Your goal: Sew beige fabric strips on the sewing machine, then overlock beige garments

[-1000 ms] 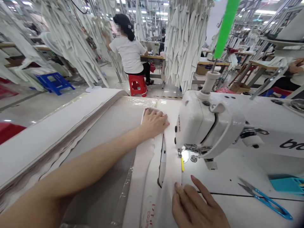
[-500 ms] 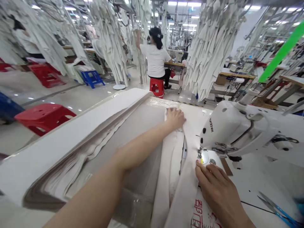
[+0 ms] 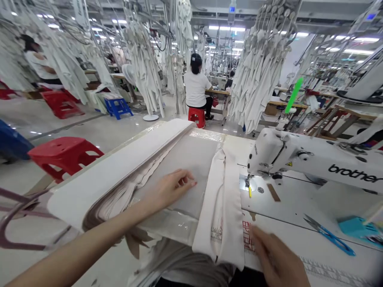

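My left hand (image 3: 176,185) hovers over the grey sheet (image 3: 191,159) on the table, its fingers loosely curled and parted, holding nothing. Just right of it lies a white fabric piece (image 3: 231,199), folded lengthwise with a slit down its middle. My right hand (image 3: 277,255) is beside the fabric's lower right edge, over red print on the table; it is blurred, with fingers apart and nothing visible in them. A thick stack of white fabric (image 3: 125,167) rests along the table's left side.
A white sewing machine (image 3: 311,155) stands on the right. Blue-handled scissors (image 3: 332,235) and a turquoise tray (image 3: 356,227) lie near it. A red stool (image 3: 64,153) is at left. Ahead, a person (image 3: 196,87) sits among hanging garments (image 3: 251,83).
My left hand has let go of the fabric's far end and moved left and nearer. My right hand has moved down, away from the needle area. The whole fabric piece now shows, lying nearer.
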Demonstrator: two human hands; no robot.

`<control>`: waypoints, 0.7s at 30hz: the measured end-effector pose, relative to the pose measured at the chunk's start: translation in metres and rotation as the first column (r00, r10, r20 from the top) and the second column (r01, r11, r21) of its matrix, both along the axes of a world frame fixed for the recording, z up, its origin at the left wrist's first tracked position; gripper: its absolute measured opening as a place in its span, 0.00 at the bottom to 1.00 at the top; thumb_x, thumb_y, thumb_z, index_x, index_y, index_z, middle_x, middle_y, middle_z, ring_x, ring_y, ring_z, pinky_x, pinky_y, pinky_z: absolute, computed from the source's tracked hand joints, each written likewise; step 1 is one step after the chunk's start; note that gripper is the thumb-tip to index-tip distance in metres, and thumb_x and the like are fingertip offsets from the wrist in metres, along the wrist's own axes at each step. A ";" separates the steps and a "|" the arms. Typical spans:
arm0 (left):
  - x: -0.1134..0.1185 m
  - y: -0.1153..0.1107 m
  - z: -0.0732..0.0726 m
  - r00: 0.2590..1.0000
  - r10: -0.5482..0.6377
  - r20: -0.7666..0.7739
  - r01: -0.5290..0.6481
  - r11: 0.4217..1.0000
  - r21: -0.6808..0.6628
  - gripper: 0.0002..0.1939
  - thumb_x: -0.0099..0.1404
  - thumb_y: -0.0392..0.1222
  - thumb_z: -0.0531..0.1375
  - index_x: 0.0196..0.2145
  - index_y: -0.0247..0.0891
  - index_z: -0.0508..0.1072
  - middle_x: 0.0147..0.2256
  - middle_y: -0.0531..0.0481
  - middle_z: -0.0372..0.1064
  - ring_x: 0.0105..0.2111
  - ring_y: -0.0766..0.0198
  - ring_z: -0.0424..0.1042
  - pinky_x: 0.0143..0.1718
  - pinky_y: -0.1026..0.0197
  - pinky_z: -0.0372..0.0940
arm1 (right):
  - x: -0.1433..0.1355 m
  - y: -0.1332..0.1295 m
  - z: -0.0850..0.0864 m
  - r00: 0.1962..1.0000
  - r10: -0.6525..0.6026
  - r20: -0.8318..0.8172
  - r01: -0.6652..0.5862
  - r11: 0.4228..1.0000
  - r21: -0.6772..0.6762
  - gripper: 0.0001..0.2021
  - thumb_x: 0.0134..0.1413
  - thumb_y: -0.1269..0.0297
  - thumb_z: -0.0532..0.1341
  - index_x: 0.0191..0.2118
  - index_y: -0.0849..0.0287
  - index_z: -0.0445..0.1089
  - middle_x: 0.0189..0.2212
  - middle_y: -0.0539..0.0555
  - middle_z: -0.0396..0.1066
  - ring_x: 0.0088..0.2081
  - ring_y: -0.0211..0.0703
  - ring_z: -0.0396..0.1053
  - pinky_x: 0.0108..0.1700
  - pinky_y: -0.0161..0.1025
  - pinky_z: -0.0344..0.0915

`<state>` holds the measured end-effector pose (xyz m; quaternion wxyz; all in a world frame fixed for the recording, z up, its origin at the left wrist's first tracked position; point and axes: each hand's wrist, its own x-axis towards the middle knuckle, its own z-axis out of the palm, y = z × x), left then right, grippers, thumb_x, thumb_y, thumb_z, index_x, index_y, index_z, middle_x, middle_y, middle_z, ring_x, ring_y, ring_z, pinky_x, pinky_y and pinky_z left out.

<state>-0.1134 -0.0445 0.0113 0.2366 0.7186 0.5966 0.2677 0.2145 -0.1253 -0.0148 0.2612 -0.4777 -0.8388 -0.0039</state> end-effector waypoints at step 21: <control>-0.029 -0.032 0.000 0.546 0.172 0.820 0.173 0.934 -0.312 0.25 0.55 0.43 0.67 0.50 0.36 0.71 0.34 0.46 0.75 0.29 0.65 0.76 0.31 0.65 0.72 | -0.042 0.021 0.048 0.361 -0.682 -0.636 -0.239 0.592 -0.770 0.40 0.27 0.51 0.75 0.51 0.52 0.62 0.27 0.47 0.73 0.25 0.41 0.67 0.23 0.34 0.61</control>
